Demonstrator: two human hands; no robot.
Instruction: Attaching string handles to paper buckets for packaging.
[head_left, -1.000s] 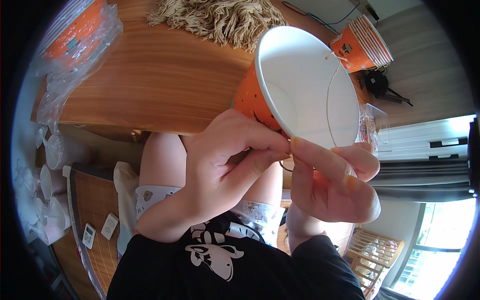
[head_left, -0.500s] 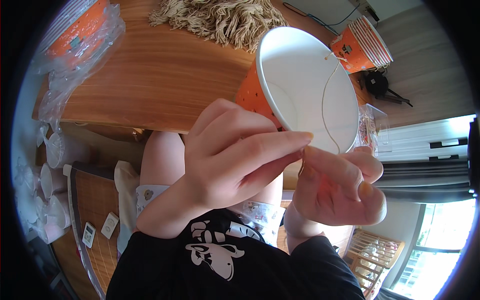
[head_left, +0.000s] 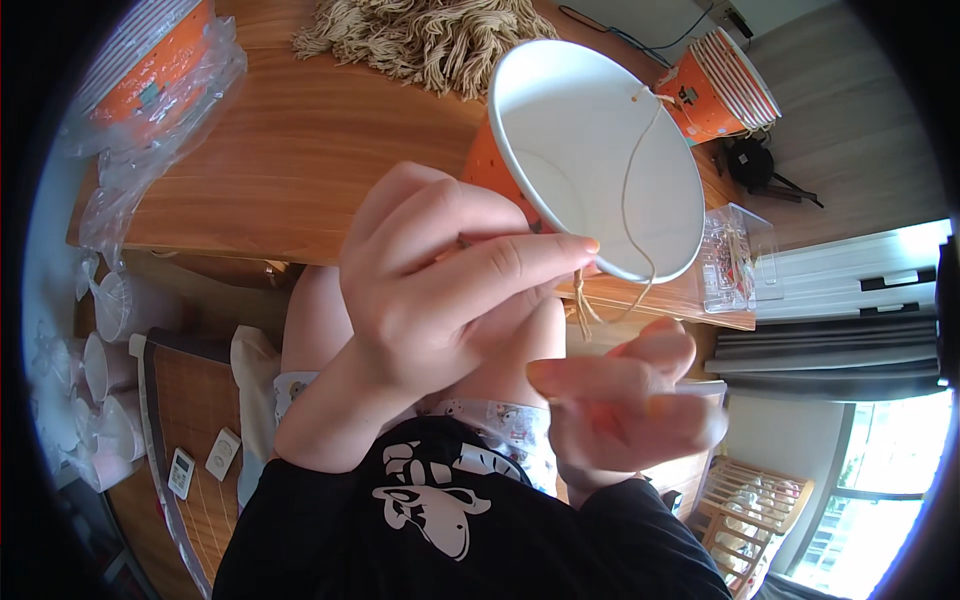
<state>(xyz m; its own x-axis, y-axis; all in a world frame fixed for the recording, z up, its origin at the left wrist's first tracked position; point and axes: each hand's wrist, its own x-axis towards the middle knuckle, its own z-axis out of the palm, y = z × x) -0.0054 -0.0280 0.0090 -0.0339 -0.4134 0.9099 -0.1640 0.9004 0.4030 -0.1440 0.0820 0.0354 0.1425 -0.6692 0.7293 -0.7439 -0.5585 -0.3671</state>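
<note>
My left hand (head_left: 430, 270) is closed at the near rim of an orange paper bucket (head_left: 600, 190), white inside and tilted with its mouth toward me. Its thumb and index finger pinch near the rim, and frayed ends of beige string (head_left: 582, 305) hang just under the fingertips. More string runs from a hole in the bucket's far wall across the mouth and over the near rim. Below and to the right, apart from the bucket, is my right hand (head_left: 630, 405). Its fingers look curled but are smeared by motion; whether anything is between them is unclear.
A heap of cut beige cords (head_left: 430, 40) lies on the wooden table (head_left: 270, 150). Stacked orange buckets stand at the far right (head_left: 715, 90) and, wrapped in plastic, at the far left (head_left: 150, 75). A clear box (head_left: 735, 260) of small items sits at the table's right edge.
My right hand has come away from my left fingertips, moving down toward me. The bucket and my left hand have shifted slightly left, and the hanging string ends now show.
</note>
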